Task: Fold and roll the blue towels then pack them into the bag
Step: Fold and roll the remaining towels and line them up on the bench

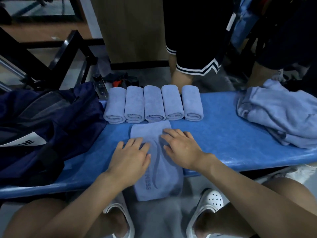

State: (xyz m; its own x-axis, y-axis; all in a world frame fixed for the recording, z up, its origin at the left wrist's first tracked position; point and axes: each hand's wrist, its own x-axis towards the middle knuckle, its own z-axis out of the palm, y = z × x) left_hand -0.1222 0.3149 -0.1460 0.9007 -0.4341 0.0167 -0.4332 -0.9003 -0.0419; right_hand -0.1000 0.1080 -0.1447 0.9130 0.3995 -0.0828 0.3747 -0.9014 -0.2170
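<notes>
A folded blue towel (154, 177) lies lengthwise across the blue bench (223, 134), its near end with a dark logo hanging over the front edge. My left hand (132, 155) and my right hand (180, 145) press flat on it with straight fingers, side by side. Behind them, several rolled blue towels (152, 103) stand in a row along the bench's far edge. A dark navy bag (51, 121) lies open on the bench's left end. A heap of unfolded blue towels (281, 114) sits on the right end.
A person in black shorts (193, 48) stands just behind the bench. A clear bottle (100, 86) stands near the bag's far corner. A black metal frame (65, 54) is at the back left. My knees and white shoes (209, 206) are below the bench.
</notes>
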